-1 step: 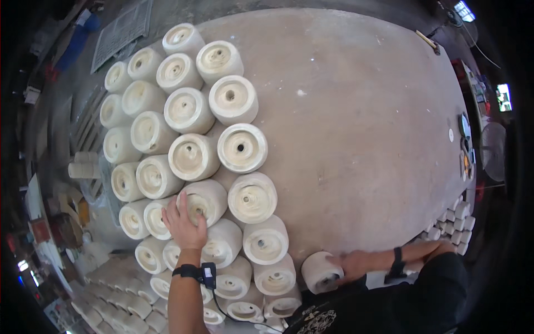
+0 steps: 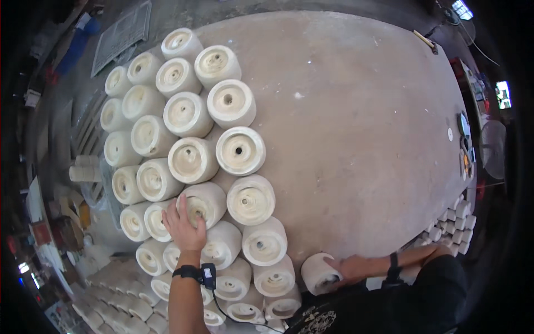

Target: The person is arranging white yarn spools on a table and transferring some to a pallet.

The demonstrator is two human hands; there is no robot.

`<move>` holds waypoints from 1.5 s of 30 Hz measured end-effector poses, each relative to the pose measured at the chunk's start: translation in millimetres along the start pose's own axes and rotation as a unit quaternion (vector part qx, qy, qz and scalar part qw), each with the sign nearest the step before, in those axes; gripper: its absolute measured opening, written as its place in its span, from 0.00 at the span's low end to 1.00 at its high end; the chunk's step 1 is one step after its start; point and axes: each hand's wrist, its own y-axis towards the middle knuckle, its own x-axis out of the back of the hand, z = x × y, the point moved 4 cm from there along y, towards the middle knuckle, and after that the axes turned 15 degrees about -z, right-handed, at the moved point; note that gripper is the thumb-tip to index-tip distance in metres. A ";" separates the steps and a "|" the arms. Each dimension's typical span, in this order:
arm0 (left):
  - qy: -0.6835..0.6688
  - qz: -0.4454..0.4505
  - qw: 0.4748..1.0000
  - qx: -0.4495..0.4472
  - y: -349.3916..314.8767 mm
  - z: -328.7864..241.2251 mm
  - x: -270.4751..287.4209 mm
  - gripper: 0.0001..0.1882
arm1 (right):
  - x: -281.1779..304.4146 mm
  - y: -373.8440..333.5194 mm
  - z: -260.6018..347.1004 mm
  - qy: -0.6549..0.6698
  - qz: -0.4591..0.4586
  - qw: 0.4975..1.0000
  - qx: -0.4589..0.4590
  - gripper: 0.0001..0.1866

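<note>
Off-white round plaster moulds, each with a recessed face and a central hole, stand in staggered rows on the left of the table. My left hand (image 2: pixel 186 227) grips the near-left rim of one plaster mould (image 2: pixel 210 199) within the rows, fingers along its outside and thumb over the hollow. At the table's near edge, my right hand (image 2: pixel 347 268) holds the side of a separate plaster mould (image 2: pixel 317 271), tilted with its hollow toward me. Some of my right fingers are hidden behind that mould's near side. A black strap with a small device (image 2: pixel 207 275) circles my left wrist.
The broad brown tabletop (image 2: pixel 334 139) stretches to the right. A hammer-like tool (image 2: pixel 426 41) lies at its far right edge, and small tools (image 2: pixel 465 150) lie along the right rim. Small white cylinders (image 2: pixel 456 222) are stacked at right. More moulds (image 2: pixel 119 303) stand at lower left.
The view has shifted slightly, so the far moulds appear a little lower. My right hand, blurred before, shows more sharply on the same mould. My left hand stays in place.
</note>
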 end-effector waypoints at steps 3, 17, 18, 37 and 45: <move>0.000 -0.004 1.000 0.009 -4.6 1.2 2.2 0.38 | -9.8 9.9 -6.4 -0.005 0.004 1.000 0.009 0.43; -0.010 -0.011 1.000 0.014 -1.6 0.0 5.6 0.36 | 314.3 111.9 -130.8 0.491 -0.512 0.702 -0.059 0.20; -0.012 -0.005 1.000 0.015 -1.3 1.2 4.4 0.36 | 343.8 128.5 -129.8 0.514 -0.525 0.677 -0.045 0.20; -0.041 -0.018 0.998 0.038 4.2 6.2 8.6 0.33 | 511.4 264.5 -74.2 0.620 -0.491 0.585 0.179 0.46; 0.003 -0.006 0.999 0.044 2.5 2.2 11.6 0.29 | 528.9 324.9 -51.7 0.497 -0.468 0.678 0.274 0.52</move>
